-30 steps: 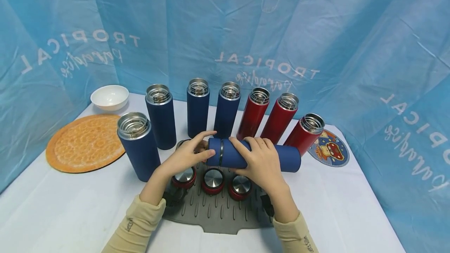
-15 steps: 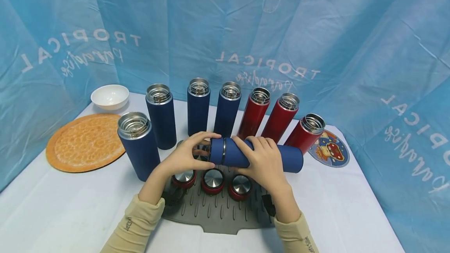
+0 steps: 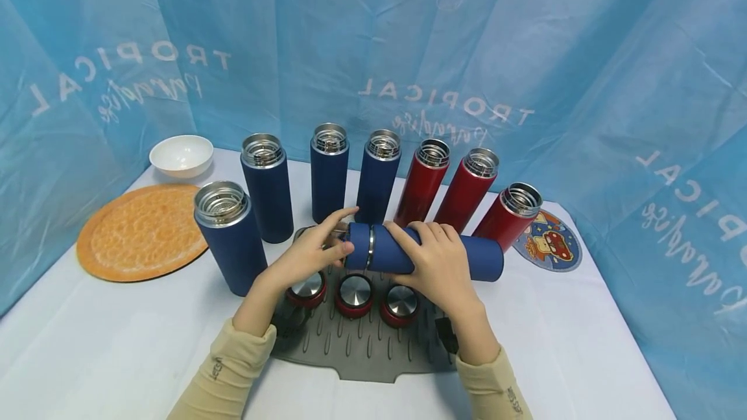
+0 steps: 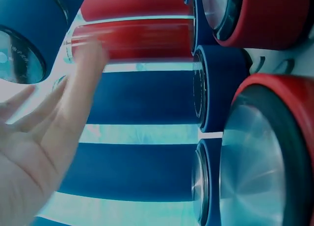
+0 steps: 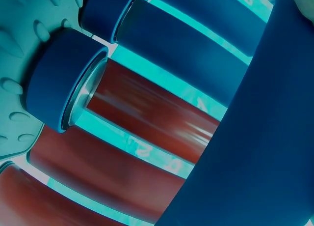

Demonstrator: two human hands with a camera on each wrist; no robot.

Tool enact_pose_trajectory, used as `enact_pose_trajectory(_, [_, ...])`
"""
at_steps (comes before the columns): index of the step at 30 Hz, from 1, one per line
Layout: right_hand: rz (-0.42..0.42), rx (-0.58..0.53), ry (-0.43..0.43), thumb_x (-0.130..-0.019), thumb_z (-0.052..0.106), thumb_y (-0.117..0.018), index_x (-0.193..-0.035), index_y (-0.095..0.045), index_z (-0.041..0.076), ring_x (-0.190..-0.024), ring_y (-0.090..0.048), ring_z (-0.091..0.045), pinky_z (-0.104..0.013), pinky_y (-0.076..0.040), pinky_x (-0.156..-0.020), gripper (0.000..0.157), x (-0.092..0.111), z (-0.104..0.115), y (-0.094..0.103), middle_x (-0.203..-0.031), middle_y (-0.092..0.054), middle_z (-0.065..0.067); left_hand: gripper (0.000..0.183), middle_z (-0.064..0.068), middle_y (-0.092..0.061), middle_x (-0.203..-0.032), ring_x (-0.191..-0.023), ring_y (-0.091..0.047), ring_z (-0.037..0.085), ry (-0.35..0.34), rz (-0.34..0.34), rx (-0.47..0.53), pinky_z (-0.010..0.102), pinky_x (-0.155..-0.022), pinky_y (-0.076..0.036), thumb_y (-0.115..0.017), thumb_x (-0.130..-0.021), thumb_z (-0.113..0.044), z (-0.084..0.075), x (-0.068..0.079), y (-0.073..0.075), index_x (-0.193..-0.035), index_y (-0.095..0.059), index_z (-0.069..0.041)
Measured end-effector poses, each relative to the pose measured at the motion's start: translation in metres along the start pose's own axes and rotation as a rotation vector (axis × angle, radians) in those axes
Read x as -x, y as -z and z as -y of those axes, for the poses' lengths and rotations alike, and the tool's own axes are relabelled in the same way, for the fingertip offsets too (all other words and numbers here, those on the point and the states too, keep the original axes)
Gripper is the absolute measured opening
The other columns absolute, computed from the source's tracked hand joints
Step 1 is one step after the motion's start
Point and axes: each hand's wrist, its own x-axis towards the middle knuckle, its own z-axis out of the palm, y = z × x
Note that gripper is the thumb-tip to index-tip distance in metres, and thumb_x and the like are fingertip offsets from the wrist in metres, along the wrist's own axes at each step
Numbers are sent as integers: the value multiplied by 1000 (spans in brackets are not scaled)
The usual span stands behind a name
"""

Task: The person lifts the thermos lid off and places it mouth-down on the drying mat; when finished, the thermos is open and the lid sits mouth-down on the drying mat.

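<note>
A blue vacuum flask [image 3: 482, 258] lies level above the grey mat, its blue lid [image 3: 357, 246] on the left end behind a silver ring. My right hand [image 3: 434, 266] grips the flask body from above, thumb on the near side. My left hand [image 3: 309, 248] is at the lid end, fingers spread and thumb apart from them. In the left wrist view, that hand's extended fingers [image 4: 78, 88] stand off the lid's silver top [image 4: 19, 56]. The right wrist view shows the flask body [image 5: 255, 137] large, with most of the right hand hidden.
Several blue flasks [image 3: 265, 193] and three red flasks [image 3: 461, 196] stand lidless in an arc behind. Three red lids [image 3: 355, 293] sit on the grey mat [image 3: 367, 358]; blue lids [image 5: 64, 81] are behind them. A white bowl [image 3: 182, 155], orange placemat [image 3: 142, 232] and round picture mat [image 3: 548, 242] flank these.
Half a second ago my left fingers were round the lid; now they have loosened and drawn back left. My right hand keeps its grip on the flask, which shifted slightly right earlier.
</note>
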Motion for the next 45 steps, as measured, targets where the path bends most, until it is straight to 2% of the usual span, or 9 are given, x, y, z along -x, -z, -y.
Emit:
enact_pose_trajectory(4, [2, 7, -5, -52, 53, -84, -130, -51, 25, -93, -59, -28, -43, -44, -88, 88, -1, -2, 1, -105, -63, -12, 87, 10, -27, -146, -126, -40, 30, -154, 12, 7, 44, -95, -44, -80, -72, -21, -2, -1, 1, -143, -32, -16])
enact_pose_trajectory(8, [11, 10, -11, -53, 55, -82, -131, -51, 25, -94, -58, -28, -43, -44, -88, 89, -1, -2, 2, -105, -63, -12, 73, 8, -29, -142, -128, -35, 31, -218, 17, 15, 46, -97, -42, -79, -69, -2, -4, 0, 1, -133, -46, -10])
enact_pose_trajectory(15, [10, 0, -16, -53, 56, -82, -130, -52, 25, -95, -58, -28, -43, -44, -89, 88, -2, -2, 3, -105, -63, -12, 70, 12, -39, -134, -114, -49, 34, -96, -17, 38, 40, -86, -50, -75, -75, -9, -5, 3, 0, -136, -42, -17])
enact_pose_trajectory(22, [15, 2, -22, -53, 55, -83, -130, -52, 26, -94, -58, -28, -43, -44, -88, 88, -1, -2, 3, -105, -63, -11, 64, 16, -52, -117, -95, -60, 25, 31, -54, -38, 33, -74, -53, -65, -86, -25, -6, 2, -1, -141, -33, -23])
enact_pose_trajectory(27, [4, -7, -25, -52, 54, -83, -130, -52, 26, -94, -58, -28, -43, -44, -88, 89, -1, -2, 3, -105, -62, -12, 50, 17, -58, -105, -82, -62, 22, 30, -53, -18, 31, -67, -54, -52, -94, -30, -5, 1, -2, -140, -35, -19])
enact_pose_trajectory(32, [-28, -17, -63, -54, 55, -81, -129, -52, 25, -94, -58, -28, -44, -45, -88, 86, -3, -4, 7, -104, -63, -11, 43, 22, -52, -111, -86, -60, 24, 3, -88, 112, 34, -67, -54, -46, -97, -28, -3, 0, 0, -136, -40, -11])
enact_pose_trajectory(35, [-68, -48, -133, -55, 52, -83, -130, -52, 23, -95, -58, -29, -45, -45, -86, 86, -3, -9, 14, -105, -63, -11, 42, 22, -52, -110, -85, -58, 24, -4, -114, 130, 35, -67, -54, -45, -97, -26, -3, 2, 3, -136, -40, -11])
enact_pose_trajectory(37, [-101, -107, -225, -55, 47, -85, -129, -51, 21, -96, -58, -30, -46, -45, -86, 86, -3, -14, 21, -107, -63, -12, 42, 21, -53, -108, -83, -58, 22, 3, -134, 93, 32, -66, -52, -46, -97, -26, -2, 2, 5, -135, -41, -11])
enact_pose_trajectory(45, [-263, -618, -755, -62, 11, -85, -133, -32, 16, -116, -48, -33, -59, -37, -92, 88, 24, -44, 54, -128, -50, -14, 43, 18, -53, -109, -75, -58, 19, 43, -119, -15, 31, -67, -50, -50, -95, -27, -1, 0, 4, -134, -42, -11])
